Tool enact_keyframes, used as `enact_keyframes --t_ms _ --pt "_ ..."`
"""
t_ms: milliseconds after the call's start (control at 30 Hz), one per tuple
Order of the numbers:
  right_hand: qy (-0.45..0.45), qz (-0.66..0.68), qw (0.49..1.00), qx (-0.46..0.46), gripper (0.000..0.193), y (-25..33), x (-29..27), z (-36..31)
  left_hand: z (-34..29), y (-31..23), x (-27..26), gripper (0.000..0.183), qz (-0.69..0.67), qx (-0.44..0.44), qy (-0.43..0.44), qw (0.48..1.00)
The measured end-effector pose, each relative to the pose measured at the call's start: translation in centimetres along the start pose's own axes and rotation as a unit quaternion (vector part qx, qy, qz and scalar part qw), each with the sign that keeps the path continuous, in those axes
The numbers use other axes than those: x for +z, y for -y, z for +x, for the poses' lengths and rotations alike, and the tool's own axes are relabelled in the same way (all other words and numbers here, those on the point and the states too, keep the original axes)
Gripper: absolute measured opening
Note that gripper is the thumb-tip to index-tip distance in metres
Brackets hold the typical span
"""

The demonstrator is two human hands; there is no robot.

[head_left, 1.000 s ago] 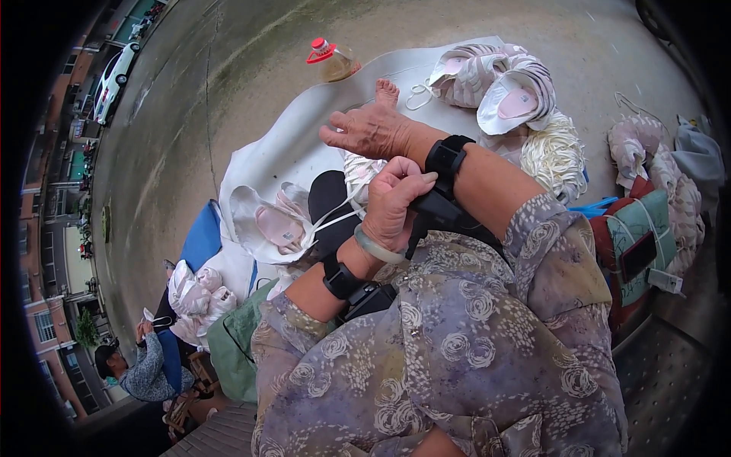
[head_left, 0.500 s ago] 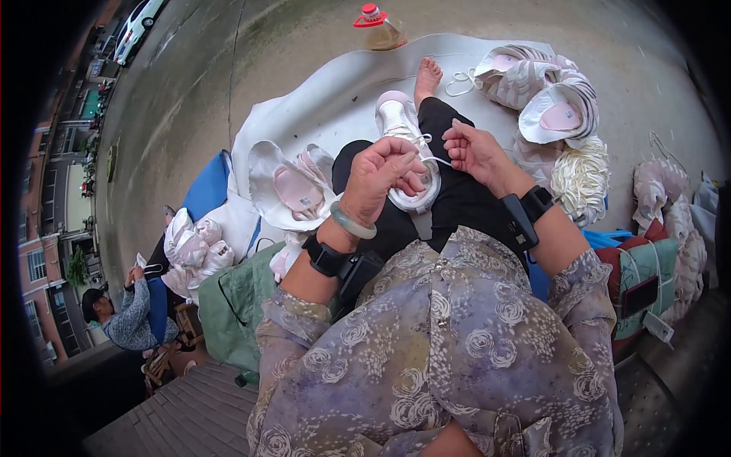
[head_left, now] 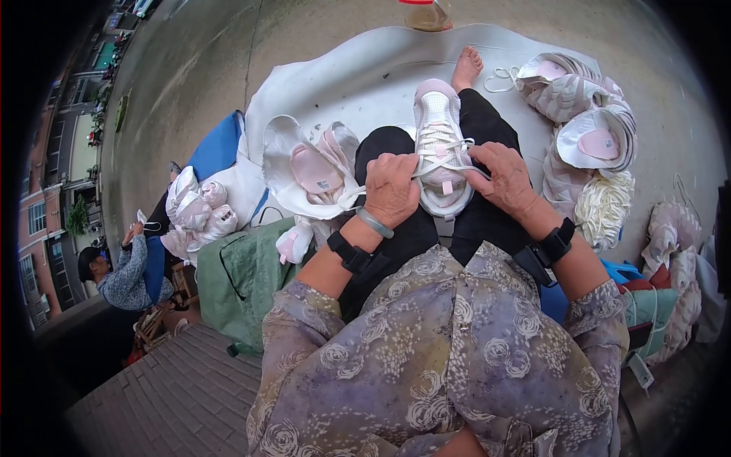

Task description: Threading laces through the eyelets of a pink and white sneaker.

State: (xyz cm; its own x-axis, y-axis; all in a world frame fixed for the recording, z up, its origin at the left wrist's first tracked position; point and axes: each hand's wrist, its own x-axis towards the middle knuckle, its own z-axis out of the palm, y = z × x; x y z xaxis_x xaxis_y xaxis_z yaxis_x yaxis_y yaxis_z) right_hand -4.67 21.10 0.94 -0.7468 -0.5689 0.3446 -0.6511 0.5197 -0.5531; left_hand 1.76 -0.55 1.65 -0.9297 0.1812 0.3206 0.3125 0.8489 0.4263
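Between my knees rests a white and pink sneaker (head_left: 437,103), toe pointing away from me, its laces criss-crossed up the tongue. My left hand (head_left: 391,185) is closed at the shoe's left side, pinching a white shoelace (head_left: 421,169) that runs to the top eyelets. On the opposite side my right hand (head_left: 501,177) is closed on the lace too, fingers by the eyelets. The lace lies drawn across the tongue between both hands. Left of the shoe sits a bundle of white and pink shoe uppers (head_left: 311,171).
A white sheet (head_left: 335,84) covers the ground ahead. Stacked shoe uppers (head_left: 598,137) and a bundle of white laces (head_left: 604,206) lie at the right. A green bag (head_left: 244,282) is at the left, a bottle (head_left: 428,15) beyond the sheet. Another person (head_left: 129,266) sits far left.
Both hands have come down from above the shoe to its sides, drawing the lace across the tongue. The whole view has shifted, so the shoe appears further right.
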Motion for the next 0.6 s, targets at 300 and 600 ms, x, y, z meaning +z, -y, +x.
enact_keyframes --t_ms 300,600 --pt "0.037 0.046 0.969 0.239 0.031 -1.5 2.2 1.1 0.1 0.1 0.3 0.038 0.007 -0.007 0.061 0.998" --pt "0.088 0.142 0.939 0.302 0.014 -3.0 2.6 2.6 0.3 -0.1 0.3 0.035 0.026 -0.003 0.052 0.998"
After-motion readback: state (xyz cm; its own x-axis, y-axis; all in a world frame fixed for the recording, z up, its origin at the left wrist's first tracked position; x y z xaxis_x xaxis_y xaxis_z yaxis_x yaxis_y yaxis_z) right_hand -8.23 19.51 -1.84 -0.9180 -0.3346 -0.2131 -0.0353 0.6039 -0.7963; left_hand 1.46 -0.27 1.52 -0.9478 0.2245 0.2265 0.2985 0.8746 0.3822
